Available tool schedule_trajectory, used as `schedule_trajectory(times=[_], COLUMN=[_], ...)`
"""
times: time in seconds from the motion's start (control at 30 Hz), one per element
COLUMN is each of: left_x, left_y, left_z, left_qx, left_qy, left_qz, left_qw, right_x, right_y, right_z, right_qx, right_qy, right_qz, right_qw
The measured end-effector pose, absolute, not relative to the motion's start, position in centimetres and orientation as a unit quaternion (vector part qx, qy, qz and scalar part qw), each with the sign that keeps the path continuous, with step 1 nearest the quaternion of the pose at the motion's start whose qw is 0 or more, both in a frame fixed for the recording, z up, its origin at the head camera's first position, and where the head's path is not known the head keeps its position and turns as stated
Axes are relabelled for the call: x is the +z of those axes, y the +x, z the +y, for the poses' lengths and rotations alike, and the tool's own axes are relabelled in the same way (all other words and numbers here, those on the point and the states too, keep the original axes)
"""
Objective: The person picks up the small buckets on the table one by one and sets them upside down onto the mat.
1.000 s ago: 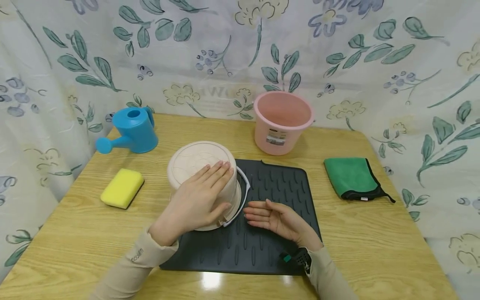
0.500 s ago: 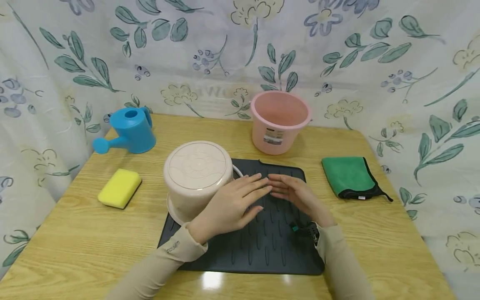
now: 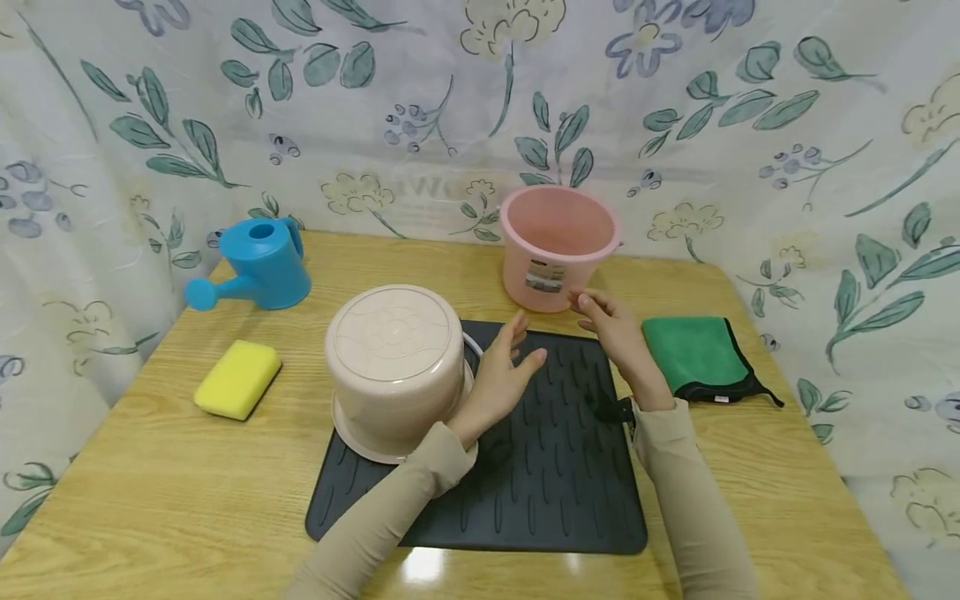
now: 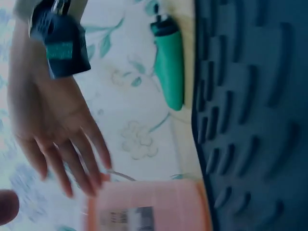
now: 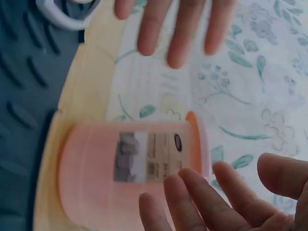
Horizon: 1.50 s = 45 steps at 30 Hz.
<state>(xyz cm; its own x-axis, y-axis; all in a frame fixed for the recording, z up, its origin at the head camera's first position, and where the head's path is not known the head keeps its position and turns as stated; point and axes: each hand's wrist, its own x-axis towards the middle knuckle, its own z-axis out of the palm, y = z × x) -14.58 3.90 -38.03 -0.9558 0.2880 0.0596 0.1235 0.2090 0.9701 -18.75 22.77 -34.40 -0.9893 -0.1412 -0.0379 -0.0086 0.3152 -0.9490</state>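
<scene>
A pink bucket [image 3: 551,279] with a label on its front stands upright at the back of the table. My right hand [image 3: 618,342] is in front of its right side, fingers extended and holding nothing. Lower and to the left, over the dark mat, my left hand [image 3: 501,375] is held with loose fingers and nothing in it. Just left of that hand a beige bucket [image 3: 393,375] sits upside down on the black ridged mat [image 3: 555,467]. In the right wrist view the right fingers [image 5: 197,197] overlap the pink bucket's label side [image 5: 130,183].
At the back left is a blue watering can [image 3: 266,262]. A yellow sponge [image 3: 238,379] lies on the left of the wooden table [image 3: 150,492]. A folded green cloth [image 3: 697,354] lies to the right, beside the right forearm. Behind the table hangs a floral curtain [image 3: 420,75].
The left hand has come off the top of the beige bucket and moved right. The right hand has moved up and right toward the pink bucket. The buckets stay put.
</scene>
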Motion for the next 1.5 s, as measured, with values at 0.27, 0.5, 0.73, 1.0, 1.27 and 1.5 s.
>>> schedule_trajectory(times=[0.27, 0.5, 0.73, 1.0, 1.27, 1.5], left_x=[-39.0, -40.9, -42.7, -43.0, -43.8, -44.1], left_y=[-18.5, -20.8, -21.7, -21.6, -22.1, -22.9], left_z=[5.3, 5.7, 5.5, 5.7, 6.5, 6.7], left_qx=[0.813, 0.865, 0.882, 0.901, 0.914, 0.924], left_qy=[-0.040, -0.079, -0.097, -0.070, -0.073, -0.051], left_qz=[0.579, 0.490, 0.459, 0.421, 0.380, 0.364], left_qw=[0.051, 0.068, 0.055, 0.071, 0.119, 0.109], right_x=[-34.3, -34.8, -35.5, -35.8, -36.2, -36.2], right_y=[-20.6, -22.8, -24.9, -26.7, -27.1, -26.7], right_z=[21.9, 20.1, 18.6, 18.1, 18.2, 18.5], right_qx=[-0.394, -0.204, -0.135, -0.129, -0.120, -0.106], right_qy=[-0.061, -0.115, -0.160, -0.155, -0.109, -0.110], right_qz=[0.913, 0.961, 0.966, 0.956, 0.965, 0.964], right_qw=[-0.083, -0.149, -0.155, -0.213, -0.208, -0.217])
